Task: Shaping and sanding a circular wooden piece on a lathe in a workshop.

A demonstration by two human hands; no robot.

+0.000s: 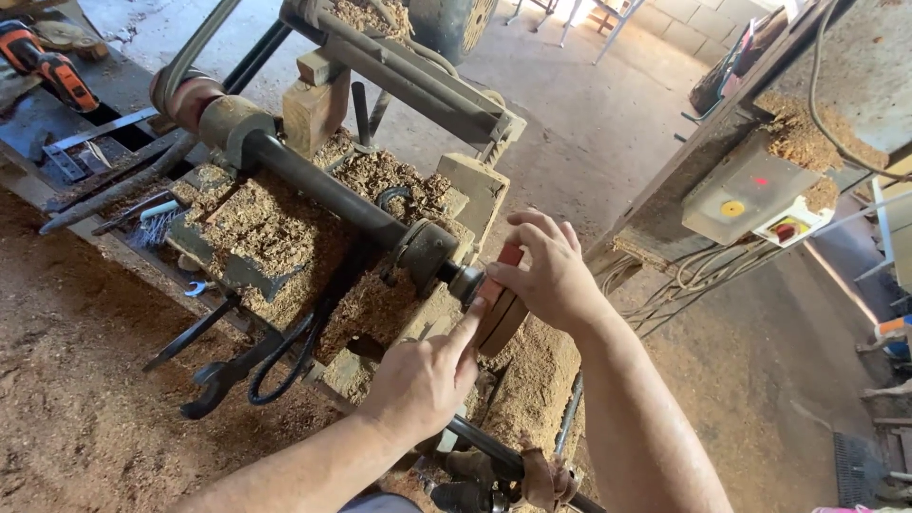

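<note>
A wood lathe [313, 185] covered in sawdust fills the middle of the head view, its dark shaft running from upper left down to a spindle end [464, 282]. A reddish round wooden piece [503, 313] sits against that spindle end. My right hand [546, 271] is wrapped over the top of the wooden piece, fingers curled on it. My left hand [427, 375] is below it, fingers closed, with the index finger stretched up to the piece near the spindle.
An orange power drill [43, 62] lies at the upper left on a bench with flat metal tools. A switch box [750, 195] with coloured buttons hangs at the right, cables beneath it. A wrench [218, 375] and black hose [285, 366] hang off the lathe. Sawdust covers the floor.
</note>
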